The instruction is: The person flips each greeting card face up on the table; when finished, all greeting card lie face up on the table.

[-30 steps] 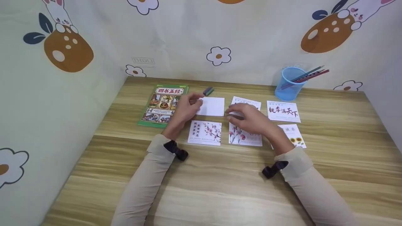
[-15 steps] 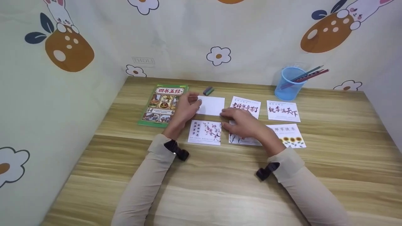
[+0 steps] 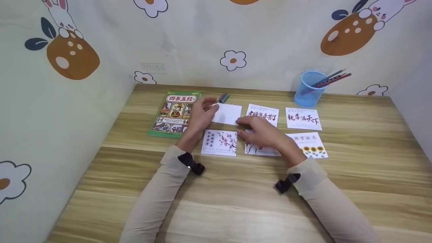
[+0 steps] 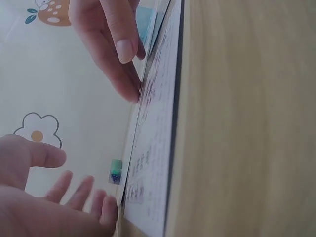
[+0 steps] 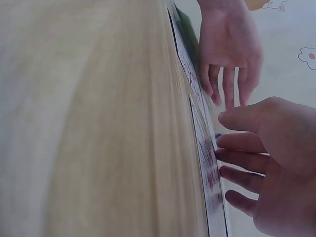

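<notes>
A blank white card (image 3: pixel 226 113) lies in the back row on the table, between my two hands. My left hand (image 3: pixel 200 116) is at its left edge, thumb and fingers apart, partly over the comic-style book (image 3: pixel 173 116). At the card's lower right corner are the fingertips of my right hand (image 3: pixel 261 133), which partly covers a pink-flower card (image 3: pixel 253 149) and the lower part of a card with red writing (image 3: pixel 262 113). A blossom card (image 3: pixel 220 142) lies just below the blank one. Both wrist views show loosely extended fingers, in the left wrist view my left hand (image 4: pixel 54 197).
A card with red writing (image 3: pixel 303 118) and a sunflower card (image 3: pixel 308 145) lie on the right. Behind them stands a blue cup (image 3: pixel 308 91) of pencils. Small dark and green blocks (image 3: pixel 223 98) sit behind the blank card. A patterned wall covering (image 3: pixel 189 40) borders the table.
My right hand has moved left to the blank card's right side, uncovering more of the red-writing and sunflower cards. My left hand stays nearly in place.
</notes>
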The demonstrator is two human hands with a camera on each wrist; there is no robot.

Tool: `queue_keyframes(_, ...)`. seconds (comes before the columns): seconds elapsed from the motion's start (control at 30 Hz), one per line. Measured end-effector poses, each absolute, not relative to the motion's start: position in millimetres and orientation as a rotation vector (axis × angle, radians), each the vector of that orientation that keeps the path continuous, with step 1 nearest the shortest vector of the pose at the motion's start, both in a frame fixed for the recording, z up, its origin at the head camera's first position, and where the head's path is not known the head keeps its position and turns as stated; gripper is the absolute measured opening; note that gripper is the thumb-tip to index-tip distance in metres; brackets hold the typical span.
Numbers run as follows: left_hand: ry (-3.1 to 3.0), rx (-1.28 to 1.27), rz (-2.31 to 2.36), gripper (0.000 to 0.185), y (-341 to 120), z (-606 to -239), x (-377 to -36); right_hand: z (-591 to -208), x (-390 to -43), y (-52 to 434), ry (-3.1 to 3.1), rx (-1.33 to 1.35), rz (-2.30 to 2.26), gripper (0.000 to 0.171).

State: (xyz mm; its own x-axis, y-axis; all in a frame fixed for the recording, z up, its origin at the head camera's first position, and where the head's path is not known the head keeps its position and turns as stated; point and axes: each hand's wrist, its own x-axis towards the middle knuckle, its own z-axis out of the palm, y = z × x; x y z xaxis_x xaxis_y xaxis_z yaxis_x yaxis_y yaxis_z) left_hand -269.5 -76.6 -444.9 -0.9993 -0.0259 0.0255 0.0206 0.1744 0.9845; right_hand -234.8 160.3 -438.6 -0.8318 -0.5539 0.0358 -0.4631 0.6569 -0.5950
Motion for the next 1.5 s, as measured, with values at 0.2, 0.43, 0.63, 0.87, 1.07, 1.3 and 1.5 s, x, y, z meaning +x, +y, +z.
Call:
queue_keyframes(0.2,-2.373,-0.022,-1.952,0.040,-73.0,-444.0,-266.7,-437.8,-236.0,160.2,2.714,-0.815,-0.905,0.047)
queue_keyframes(0.43,-2.528,-0.033,-1.767,0.043,-72.6,-442.6,-265.1,-437.3,-235.0,160.8,2.709,-0.804,-0.913,0.048)
queue_keyframes(0.63,-2.312,0.120,-1.984,0.041,-76.9,-443.2,-270.3,-438.1,-234.3,160.7,2.717,-0.811,-0.937,0.047)
queue_keyframes(0.87,-1.963,0.032,-2.531,0.053,-78.5,-444.3,-274.9,-439.7,-234.8,159.0,2.693,-0.789,-0.969,0.058)
queue_keyframes(1.07,-2.197,-0.209,-2.583,0.047,-71.5,-444.1,-269.5,-440.5,-235.4,158.4,2.648,-0.742,-1.254,0.077)
queue_keyframes(1.3,-2.518,-0.580,-2.233,0.038,-64.2,-445.2,-264.9,-434.4,-235.4,157.8,2.673,-0.837,-1.492,0.083)
queue_keyframes(1.5,-2.509,-0.522,-2.067,0.037,-67.0,-448.5,-265.0,-433.4,-236.0,159.5,2.732,-0.696,-1.427,0.064)
